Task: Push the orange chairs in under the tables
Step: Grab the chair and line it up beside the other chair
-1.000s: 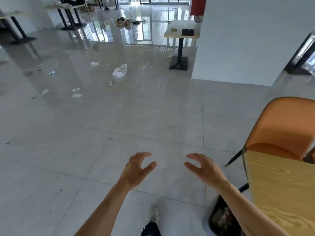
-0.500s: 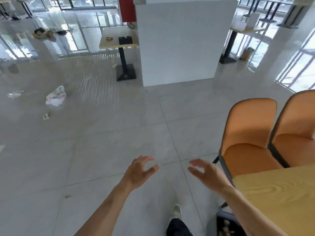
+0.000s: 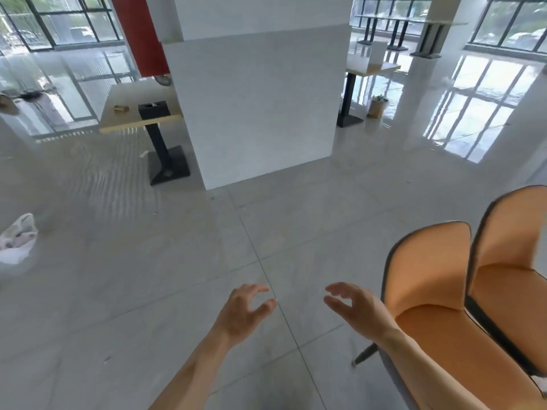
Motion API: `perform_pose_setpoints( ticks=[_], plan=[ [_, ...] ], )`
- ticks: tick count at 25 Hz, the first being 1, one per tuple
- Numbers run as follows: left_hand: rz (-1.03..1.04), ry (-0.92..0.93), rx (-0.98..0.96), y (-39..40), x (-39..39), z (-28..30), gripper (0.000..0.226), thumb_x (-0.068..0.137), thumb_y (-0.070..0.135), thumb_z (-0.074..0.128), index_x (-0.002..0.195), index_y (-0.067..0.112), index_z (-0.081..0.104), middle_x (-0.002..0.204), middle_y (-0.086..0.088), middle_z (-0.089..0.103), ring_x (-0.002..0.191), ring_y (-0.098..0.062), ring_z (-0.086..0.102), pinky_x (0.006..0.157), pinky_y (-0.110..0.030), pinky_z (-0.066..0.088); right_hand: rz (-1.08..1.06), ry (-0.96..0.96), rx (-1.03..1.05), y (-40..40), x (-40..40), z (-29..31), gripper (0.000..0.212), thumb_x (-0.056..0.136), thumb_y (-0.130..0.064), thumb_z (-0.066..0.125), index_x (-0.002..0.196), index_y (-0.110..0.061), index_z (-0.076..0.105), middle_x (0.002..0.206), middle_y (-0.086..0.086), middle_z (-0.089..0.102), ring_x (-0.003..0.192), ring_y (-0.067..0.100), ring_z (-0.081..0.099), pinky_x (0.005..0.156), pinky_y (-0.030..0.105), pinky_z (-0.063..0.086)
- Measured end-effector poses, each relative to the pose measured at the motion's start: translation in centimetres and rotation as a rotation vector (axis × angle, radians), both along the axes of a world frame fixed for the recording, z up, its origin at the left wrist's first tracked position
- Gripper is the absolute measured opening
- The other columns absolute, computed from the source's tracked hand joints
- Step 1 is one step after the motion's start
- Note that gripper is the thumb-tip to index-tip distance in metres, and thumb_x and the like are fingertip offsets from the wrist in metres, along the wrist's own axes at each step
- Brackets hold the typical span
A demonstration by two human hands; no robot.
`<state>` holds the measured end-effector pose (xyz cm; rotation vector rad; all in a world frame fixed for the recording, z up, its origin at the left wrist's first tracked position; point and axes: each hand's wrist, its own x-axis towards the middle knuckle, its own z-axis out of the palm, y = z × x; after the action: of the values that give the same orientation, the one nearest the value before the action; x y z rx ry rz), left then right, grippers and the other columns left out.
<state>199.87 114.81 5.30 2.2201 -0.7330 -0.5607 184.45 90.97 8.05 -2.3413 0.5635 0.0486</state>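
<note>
Two orange padded chairs [image 3: 444, 291] have swung closer at the floor's right edge; left hand [image 3: 242, 315] and right hand [image 3: 358, 312], each grip loosely spread and empty, now near the backrest

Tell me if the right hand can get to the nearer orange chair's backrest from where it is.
Probably yes. The right hand hangs open just left of the nearer orange chair, holding nothing, and only bare floor shows between them.

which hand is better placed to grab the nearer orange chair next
Right, probably. The right hand hovers open just beside the nearer orange chair; the left hand hangs open farther away over bare floor.
</note>
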Motion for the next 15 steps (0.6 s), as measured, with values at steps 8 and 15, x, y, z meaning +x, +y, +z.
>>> perform_pose_setpoints(
  ticks=[8,15],
  plan=[
    [-0.135,-0.012,-0.014,-11.1,16.7,-1.5,0.059,0.078,0.065,0.051,0.124,0.03,0.061,0.127,0.01,0.057,0.125,-0.009,0.045,0.107,-0.034,0.037,-0.179,0.017,-0.046,-8.6,12.4,-1.2,0.036,0.092,-0.054,0.053,0.122,-0.035,0.061,0.116,-0.015,0.064,0.104,0.004,0.06,0.093,0.029,0.049],
    [-0.422,-0.046,0.049,-22.7,30.6,-2.1,0.062,0.079,0.07,0.051,0.126,0.031,0.06,0.13,0.007,0.057,0.125,-0.013,0.046,0.107,-0.035,0.037,-0.415,0.046,-0.062,-14.6,22.0,-0.8,0.036,0.092,-0.055,0.053,0.123,-0.037,0.059,0.119,-0.015,0.064,0.106,0.005,0.06,0.095,0.03,0.048]
  ],
)
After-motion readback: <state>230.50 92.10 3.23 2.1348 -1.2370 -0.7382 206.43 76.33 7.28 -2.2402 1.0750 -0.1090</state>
